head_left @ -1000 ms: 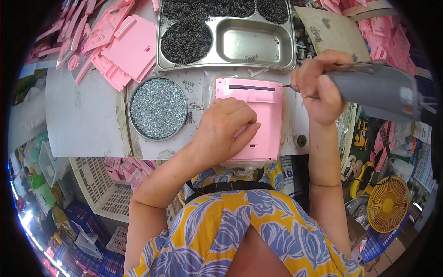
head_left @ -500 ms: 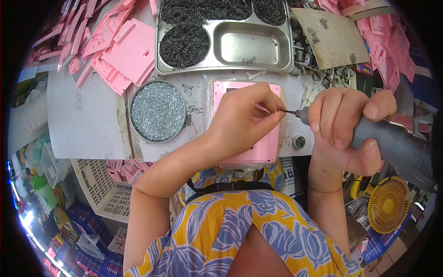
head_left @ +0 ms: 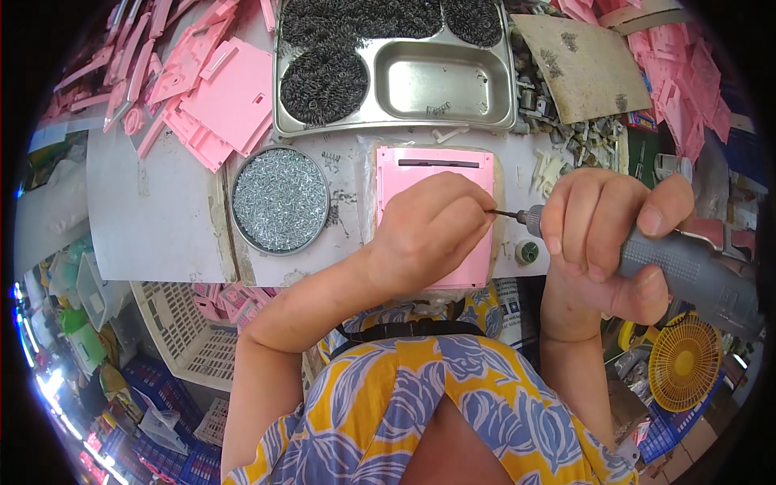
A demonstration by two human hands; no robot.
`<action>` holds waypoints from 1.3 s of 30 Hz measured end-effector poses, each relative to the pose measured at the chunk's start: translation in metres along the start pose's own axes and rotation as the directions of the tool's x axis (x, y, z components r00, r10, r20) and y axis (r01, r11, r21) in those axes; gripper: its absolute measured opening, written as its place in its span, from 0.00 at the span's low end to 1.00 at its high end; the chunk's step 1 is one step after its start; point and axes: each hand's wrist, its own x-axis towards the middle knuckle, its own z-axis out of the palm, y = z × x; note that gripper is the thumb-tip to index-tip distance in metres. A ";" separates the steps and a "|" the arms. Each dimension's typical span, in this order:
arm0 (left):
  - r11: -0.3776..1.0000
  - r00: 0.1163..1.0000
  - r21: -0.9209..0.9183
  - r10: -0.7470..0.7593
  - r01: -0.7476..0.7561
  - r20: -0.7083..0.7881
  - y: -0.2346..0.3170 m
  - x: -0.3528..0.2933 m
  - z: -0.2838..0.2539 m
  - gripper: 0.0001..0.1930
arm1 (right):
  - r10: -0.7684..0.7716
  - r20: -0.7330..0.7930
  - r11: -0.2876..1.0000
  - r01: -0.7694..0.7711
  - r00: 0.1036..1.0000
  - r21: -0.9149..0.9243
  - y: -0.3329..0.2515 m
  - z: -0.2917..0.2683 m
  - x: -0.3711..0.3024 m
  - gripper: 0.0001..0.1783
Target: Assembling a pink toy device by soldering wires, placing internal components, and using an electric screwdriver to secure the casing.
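Note:
A grey electric screwdriver [head_left: 683, 271] lies in the grip of my right hand [head_left: 602, 234], its thin dark bit [head_left: 507, 213] pointing left. My left hand [head_left: 428, 230] is closed in a pinch right at the bit's tip; whatever sits between thumb and fingers is too small and hidden to make out. Beneath that hand is a pink plastic panel [head_left: 477, 263] with a dark slot near its far edge, lying on a padded, plastic-wrapped base. Part of the panel is covered by the hand. To its left stands a round dish [head_left: 279, 200] full of small silvery screws.
A metal compartment tray [head_left: 368, 121] with dark springs stands at the back. Pink panels [head_left: 230, 101] pile up far left, and more [head_left: 687, 89] far right. Small metal parts [head_left: 594, 137] and a stained board [head_left: 578, 65] lie back right. A small green-and-white spool [head_left: 527, 252] sits right of the panel.
My left hand has turned and dropped slightly, its fingers curling more at the bit's tip, so the panel's slot shows more. The right hand keeps its hold on the screwdriver.

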 end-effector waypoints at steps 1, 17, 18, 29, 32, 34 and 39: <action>0.999 1.000 0.031 -0.013 0.013 -0.012 0.002 0.002 -0.001 0.09 | -0.003 0.000 1.000 0.003 1.000 -0.003 0.000 -0.001 0.000 0.19; 0.975 0.956 0.050 -0.224 0.218 0.188 -0.008 -0.021 -0.027 0.11 | 0.052 -0.038 0.983 -0.058 0.998 -0.172 0.073 -0.028 -0.003 0.13; 0.972 0.955 0.039 -0.234 0.231 0.184 -0.009 -0.022 -0.027 0.11 | 0.055 -0.042 0.991 -0.060 0.998 -0.121 0.076 -0.030 -0.003 0.14; 0.977 0.977 -0.024 -0.213 0.213 0.004 -0.006 -0.031 -0.030 0.10 | 0.054 0.144 0.992 -0.070 0.988 0.105 0.024 0.026 0.019 0.19; 0.982 0.982 -0.026 -0.187 0.187 -0.016 -0.008 -0.033 -0.033 0.10 | 0.077 0.160 0.993 -0.091 0.984 0.081 0.030 0.032 0.017 0.19; 0.984 0.983 0.013 -0.179 0.180 -0.026 -0.012 -0.039 -0.037 0.11 | 0.091 0.176 0.991 -0.107 0.980 0.083 0.036 0.036 0.018 0.19; 0.921 0.963 0.290 -0.227 0.261 -0.146 -0.007 -0.034 -0.072 0.12 | 0.093 0.098 0.995 -0.096 0.991 0.031 0.055 0.048 0.028 0.17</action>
